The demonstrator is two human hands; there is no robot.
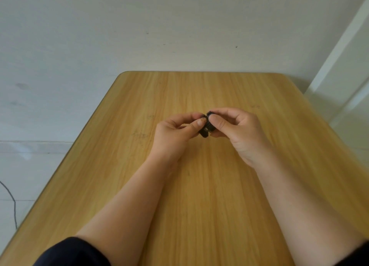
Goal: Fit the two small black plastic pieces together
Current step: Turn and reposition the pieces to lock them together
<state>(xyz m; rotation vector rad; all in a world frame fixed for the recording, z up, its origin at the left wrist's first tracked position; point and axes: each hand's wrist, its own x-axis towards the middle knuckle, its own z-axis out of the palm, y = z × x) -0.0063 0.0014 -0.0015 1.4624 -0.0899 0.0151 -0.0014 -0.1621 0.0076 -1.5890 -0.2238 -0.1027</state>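
Both hands are up above the wooden surface, close together. The left hand pinches 1 small black plastic piece with thumb and fingers. The right hand pinches the other black piece. The 2 pieces touch, right between the fingertips. Dark sleeves show near the elbows.

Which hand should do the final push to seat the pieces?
Probably right hand: its thumb sits flat behind the black pieces, which already touch. Left hand pinches only the edge, better for bracing.
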